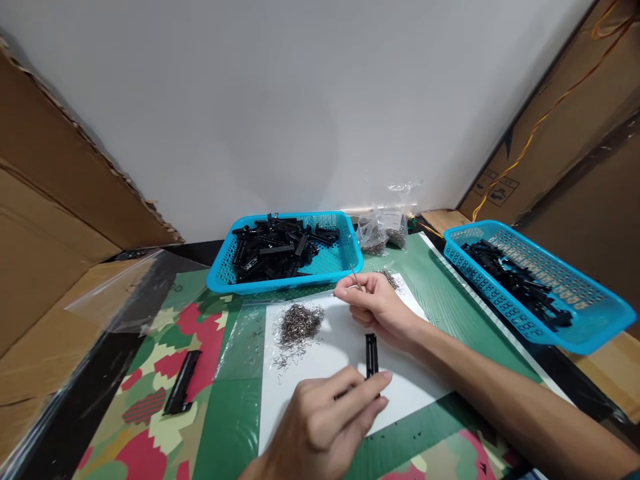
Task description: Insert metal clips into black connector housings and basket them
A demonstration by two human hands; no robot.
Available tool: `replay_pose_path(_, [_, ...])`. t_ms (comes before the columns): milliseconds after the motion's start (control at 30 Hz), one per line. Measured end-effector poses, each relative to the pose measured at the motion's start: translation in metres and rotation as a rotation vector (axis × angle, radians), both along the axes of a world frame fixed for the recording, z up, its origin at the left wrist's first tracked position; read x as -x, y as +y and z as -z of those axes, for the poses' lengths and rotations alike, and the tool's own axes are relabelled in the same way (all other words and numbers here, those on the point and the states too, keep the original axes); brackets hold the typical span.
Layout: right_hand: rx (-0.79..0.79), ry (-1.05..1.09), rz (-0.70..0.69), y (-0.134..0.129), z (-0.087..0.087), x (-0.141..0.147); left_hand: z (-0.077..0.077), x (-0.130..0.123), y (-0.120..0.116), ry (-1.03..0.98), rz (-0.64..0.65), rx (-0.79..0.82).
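Observation:
My left hand (333,417) is closed around the lower end of a slim black plastic part (371,353), which points away from me over a white sheet (345,347). Above it, my right hand (373,303) pinches a thin metal tool (356,275) between thumb and finger, its tip pointing up. Left of my right hand, a pile of small bent wire pieces (300,325) lies on the sheet. A smaller wire pile (389,278) sits just behind my right hand.
A blue basket (285,287) of black parts stands at the back; another (590,340) stands at the right. Clear bags (383,233) of metal pieces lie between them. One black part (183,382) rests on the patterned covering at left. Cardboard flanks both sides.

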State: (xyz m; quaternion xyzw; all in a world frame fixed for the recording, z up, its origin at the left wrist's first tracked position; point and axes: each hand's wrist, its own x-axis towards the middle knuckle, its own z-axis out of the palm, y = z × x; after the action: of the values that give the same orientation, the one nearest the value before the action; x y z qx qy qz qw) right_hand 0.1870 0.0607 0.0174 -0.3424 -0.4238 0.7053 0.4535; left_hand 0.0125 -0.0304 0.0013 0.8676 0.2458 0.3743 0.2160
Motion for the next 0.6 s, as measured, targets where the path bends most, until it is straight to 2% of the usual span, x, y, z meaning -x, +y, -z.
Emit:
replay_pose_path(100, [0.014,0.050,0.037,-0.006,-0.006,-0.011,-0.002,0.001,0.004,-0.116,-0.155,0.250])
replay_pose_path(167, [0.002,0.047,0.061,-0.011,-0.007,-0.015,-0.004,0.002,0.006,-0.168,-0.291,0.397])
replay_pose_path(233, [-0.015,0.033,0.074,-0.016,-0.004,-0.018,-0.006,0.003,0.008,-0.227,-0.372,0.527])
replay_pose_path(300, [-0.038,0.016,0.057,-0.021,-0.001,-0.019,-0.008,0.004,0.011,-0.277,-0.387,0.635])
replay_pose_path(400, [-0.080,-0.029,-0.038,-0.027,0.003,-0.020,-0.008,0.005,0.013,-0.324,-0.384,0.725])
replay_pose_path(500, [-0.122,-0.064,-0.140,-0.029,0.006,-0.021,-0.004,0.005,0.013,-0.347,-0.382,0.761])
replay_pose_path(600, [-0.166,-0.116,-0.184,-0.029,0.009,-0.022,-0.001,0.003,0.011,-0.308,-0.359,0.743])
